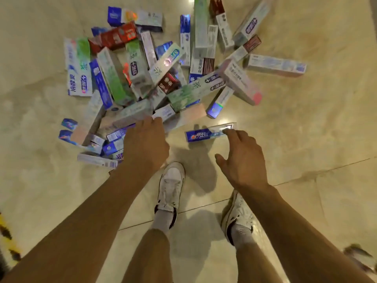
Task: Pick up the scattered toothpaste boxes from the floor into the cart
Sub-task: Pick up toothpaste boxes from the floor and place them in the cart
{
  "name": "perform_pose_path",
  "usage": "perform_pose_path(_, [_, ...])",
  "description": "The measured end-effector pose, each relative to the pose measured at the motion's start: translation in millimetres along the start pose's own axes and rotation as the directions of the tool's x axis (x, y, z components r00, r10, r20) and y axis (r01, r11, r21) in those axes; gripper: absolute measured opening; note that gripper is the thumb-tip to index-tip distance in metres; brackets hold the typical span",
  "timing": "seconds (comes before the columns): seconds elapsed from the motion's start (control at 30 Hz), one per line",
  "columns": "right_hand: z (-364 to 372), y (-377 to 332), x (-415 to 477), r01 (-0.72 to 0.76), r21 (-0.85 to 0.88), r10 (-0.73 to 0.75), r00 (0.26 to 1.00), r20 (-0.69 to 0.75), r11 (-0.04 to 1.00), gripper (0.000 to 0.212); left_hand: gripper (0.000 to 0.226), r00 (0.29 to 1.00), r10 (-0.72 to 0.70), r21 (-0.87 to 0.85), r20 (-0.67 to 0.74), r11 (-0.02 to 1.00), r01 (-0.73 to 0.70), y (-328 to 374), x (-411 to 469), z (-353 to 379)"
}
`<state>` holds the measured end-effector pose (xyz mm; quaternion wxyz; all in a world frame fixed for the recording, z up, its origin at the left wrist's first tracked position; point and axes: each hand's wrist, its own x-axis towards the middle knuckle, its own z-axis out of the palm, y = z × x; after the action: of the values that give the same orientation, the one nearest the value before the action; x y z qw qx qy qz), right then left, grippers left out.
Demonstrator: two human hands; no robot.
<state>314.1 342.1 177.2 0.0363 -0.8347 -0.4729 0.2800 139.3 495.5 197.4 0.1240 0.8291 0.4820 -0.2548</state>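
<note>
Downward, left hand (145, 139) reaches toothpaste boxes (114, 76); right hand (242, 158) spread.

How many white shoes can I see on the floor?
2. The left shoe stands at the middle, just short of the toothpaste boxes; the right shoe is beside it, partly hidden by the right arm.

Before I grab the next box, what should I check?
1. Blue box lies flat, nothing on top: ok.
2. Right hand open, fingertips at that box's end: ok.
3. Left hand over the near edge of the pile, grip hidden: cannot tell.
4. Cart in view: not ok.
5. Shoes clear of the pile: ok.
</note>
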Motion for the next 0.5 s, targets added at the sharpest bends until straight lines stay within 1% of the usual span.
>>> perform_pose_path(0.07, [45, 10, 18, -0.036, 0.007, 0.035, 0.999, 0.023, 0.999, 0.069, 0.039, 1.000, 0.021, 0.040, -0.017, 0.999, -0.020, -5, 25, 43])
perform_pose_path(0.13, [85, 21, 36, -0.053, 0.000, 0.053, 0.998, 0.037, 0.999, 0.073, 0.043, 0.999, 0.003, 0.068, -0.047, 0.998, 0.001, -12, 49, 82])
perform_pose_path(0.27, [149, 43, 73, -0.038, -0.020, 0.037, 0.999, -0.019, 0.999, 0.075, 0.056, 0.993, -0.057, 0.090, -0.104, 0.994, 0.066, -26, 87, 143])
perform_pose_path(0.3, [162, 47, 84, -0.028, -0.031, 0.026, 0.999, -0.042, 0.999, 0.071, 0.061, 0.993, -0.067, 0.083, -0.099, 0.994, 0.075, -29, 94, 155])
perform_pose_path(0.4, [201, 59, 108, 0.042, -0.073, -0.053, 0.985, -0.163, 0.996, 0.049, 0.074, 0.994, -0.085, 0.042, -0.072, 0.995, 0.088, -34, 109, 179])
perform_pose_path(0.47, [224, 65, 117, 0.061, -0.129, -0.091, 0.967, -0.238, 0.990, 0.038, 0.068, 0.992, -0.098, 0.030, -0.082, 0.994, 0.101, -36, 118, 188])
perform_pose_path(0.5, [234, 68, 120, 0.041, -0.161, -0.083, 0.960, -0.266, 0.986, 0.030, 0.062, 0.991, -0.098, 0.034, -0.090, 0.994, 0.101, -37, 121, 191])
